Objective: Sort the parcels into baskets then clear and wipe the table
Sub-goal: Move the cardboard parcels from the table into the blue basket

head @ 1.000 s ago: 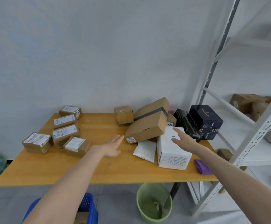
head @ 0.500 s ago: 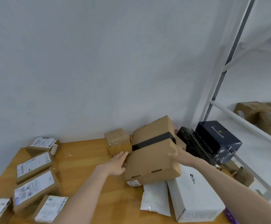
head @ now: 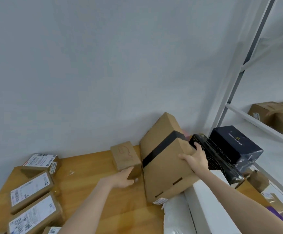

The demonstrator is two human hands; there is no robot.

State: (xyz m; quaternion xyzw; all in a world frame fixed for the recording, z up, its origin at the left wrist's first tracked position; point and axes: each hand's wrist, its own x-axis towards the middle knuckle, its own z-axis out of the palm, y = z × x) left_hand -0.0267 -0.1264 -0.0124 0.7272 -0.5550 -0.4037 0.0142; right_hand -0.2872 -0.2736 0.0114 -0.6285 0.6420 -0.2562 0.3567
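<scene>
A pale grey wall fills the upper part of the view, and a wooden table [head: 90,168] stands against it. At the table's left end lie three flat labelled parcels [head: 31,189], labels up, close to one another. Further right, near the wall, sits a small brown box [head: 124,156]. The left hand [head: 122,179] lies at its near lower corner with the fingers curled together against the box; whether they really clasp it cannot be told.

Just beside it stands the large taped box [head: 162,166], cardboard with a black band across it, tilted with its far end raised toward the wall and its near end resting on a white mailer [head: 176,217] and a white box [head: 210,205]. The right hand [head: 195,160] grips its right edge, thumb spread onto the top face and fingers wrapped over the side.

Right of that hand a black wrapped box [head: 220,166] leans under a dark navy box [head: 233,146]. At the far right a white metal rack [head: 235,81] rises, with brown parcels [head: 272,114] on its shelf.
</scene>
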